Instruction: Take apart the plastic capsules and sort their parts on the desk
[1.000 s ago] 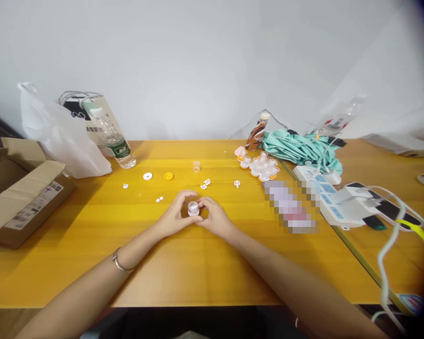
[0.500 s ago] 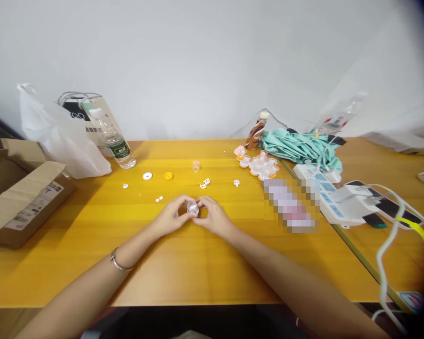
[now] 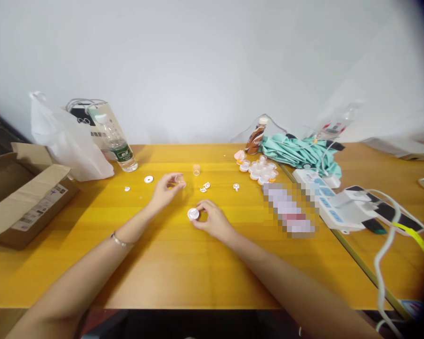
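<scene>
Table (image 3: 205,273) before me, cardboard box (image 3: 26,205) at nine o'clock, both hands around the centre.
From my remote seat I see my right hand (image 3: 214,220) with its fingers pinching a round white piece (image 3: 193,214); from that piece, my left hand (image 3: 167,190) pinches a small clear cup (image 3: 180,181) at eleven. Another cup (image 3: 196,170) stands at twelve, a white ring (image 3: 146,180) lies at ten.

Perhaps an office corner, plain pale wall (image 3: 183,70), wood-topped table (image 3: 183,273), plugged power strip (image 3: 341,219), cardboard box (image 3: 31,193), drink bottle (image 3: 256,137)
</scene>
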Action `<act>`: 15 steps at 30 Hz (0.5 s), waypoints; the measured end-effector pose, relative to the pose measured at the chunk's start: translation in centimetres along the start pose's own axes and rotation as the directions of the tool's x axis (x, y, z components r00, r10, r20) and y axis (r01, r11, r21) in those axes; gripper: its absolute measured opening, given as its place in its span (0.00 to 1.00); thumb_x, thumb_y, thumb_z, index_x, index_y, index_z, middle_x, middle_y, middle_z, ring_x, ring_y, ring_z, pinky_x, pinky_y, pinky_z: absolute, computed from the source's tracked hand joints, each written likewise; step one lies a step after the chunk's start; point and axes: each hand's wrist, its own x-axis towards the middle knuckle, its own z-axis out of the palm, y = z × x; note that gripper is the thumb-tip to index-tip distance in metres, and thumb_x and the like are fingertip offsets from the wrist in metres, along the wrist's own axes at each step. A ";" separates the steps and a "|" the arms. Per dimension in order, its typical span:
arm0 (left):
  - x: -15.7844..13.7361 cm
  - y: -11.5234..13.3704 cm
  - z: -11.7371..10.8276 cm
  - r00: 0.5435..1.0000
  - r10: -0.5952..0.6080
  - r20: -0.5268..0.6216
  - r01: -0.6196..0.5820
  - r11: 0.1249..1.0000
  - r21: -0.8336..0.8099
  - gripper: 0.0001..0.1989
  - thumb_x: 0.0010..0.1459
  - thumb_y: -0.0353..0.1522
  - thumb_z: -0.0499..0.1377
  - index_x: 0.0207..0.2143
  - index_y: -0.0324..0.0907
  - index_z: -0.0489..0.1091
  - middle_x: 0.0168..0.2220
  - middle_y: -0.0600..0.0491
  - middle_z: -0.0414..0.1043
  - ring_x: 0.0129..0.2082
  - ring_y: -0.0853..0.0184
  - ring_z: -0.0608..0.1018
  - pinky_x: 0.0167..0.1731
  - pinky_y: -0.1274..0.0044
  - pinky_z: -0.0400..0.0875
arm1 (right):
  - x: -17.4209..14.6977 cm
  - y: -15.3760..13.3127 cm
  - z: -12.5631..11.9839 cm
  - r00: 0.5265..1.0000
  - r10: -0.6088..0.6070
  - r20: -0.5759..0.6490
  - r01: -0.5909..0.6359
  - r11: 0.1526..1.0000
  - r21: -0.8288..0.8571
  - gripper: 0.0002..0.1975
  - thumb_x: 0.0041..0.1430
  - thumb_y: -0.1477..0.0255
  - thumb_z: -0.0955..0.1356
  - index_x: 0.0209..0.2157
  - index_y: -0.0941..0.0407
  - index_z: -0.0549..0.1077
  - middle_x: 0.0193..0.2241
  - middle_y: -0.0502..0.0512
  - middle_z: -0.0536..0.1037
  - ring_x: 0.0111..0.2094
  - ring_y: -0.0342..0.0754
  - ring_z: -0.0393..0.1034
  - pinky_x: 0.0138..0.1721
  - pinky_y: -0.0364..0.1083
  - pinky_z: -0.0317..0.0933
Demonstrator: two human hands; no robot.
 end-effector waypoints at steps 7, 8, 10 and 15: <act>8.2 -2.3 2.0 0.994 -0.071 0.088 0.046 0.966 0.255 0.12 0.44 0.27 0.61 0.34 0.38 0.69 0.32 0.51 0.72 0.32 0.67 0.74 0.38 0.74 0.67 | -0.1 -0.3 -0.4 1.000 -0.014 0.008 0.014 0.999 -0.051 0.10 0.45 0.71 0.70 0.32 0.55 0.67 0.33 0.52 0.71 0.36 0.47 0.65 0.40 0.47 0.60; 8.6 -2.6 2.3 0.992 -0.082 0.093 0.055 0.963 0.264 0.11 0.43 0.26 0.61 0.33 0.38 0.68 0.30 0.51 0.72 0.31 0.67 0.73 0.37 0.74 0.67 | -0.1 -0.3 -0.4 1.000 -0.014 0.007 0.015 0.999 -0.052 0.10 0.45 0.72 0.70 0.32 0.55 0.67 0.33 0.52 0.70 0.36 0.47 0.65 0.40 0.47 0.60; 9.0 -3.1 2.8 0.989 -0.097 0.109 0.064 0.959 0.275 0.10 0.42 0.26 0.62 0.32 0.38 0.68 0.29 0.52 0.71 0.29 0.67 0.73 0.35 0.75 0.67 | -0.1 -0.3 -0.5 1.000 -0.015 0.006 0.015 0.999 -0.051 0.10 0.45 0.72 0.70 0.32 0.55 0.68 0.33 0.52 0.70 0.36 0.47 0.65 0.40 0.47 0.60; 9.1 -3.8 3.7 0.986 -0.096 0.135 0.054 0.957 0.285 0.13 0.43 0.27 0.62 0.36 0.38 0.68 0.32 0.51 0.72 0.31 0.67 0.74 0.37 0.75 0.67 | 0.0 -0.4 -0.4 1.000 -0.012 0.011 0.012 0.998 -0.056 0.10 0.45 0.71 0.70 0.32 0.55 0.68 0.33 0.52 0.70 0.37 0.47 0.65 0.41 0.47 0.61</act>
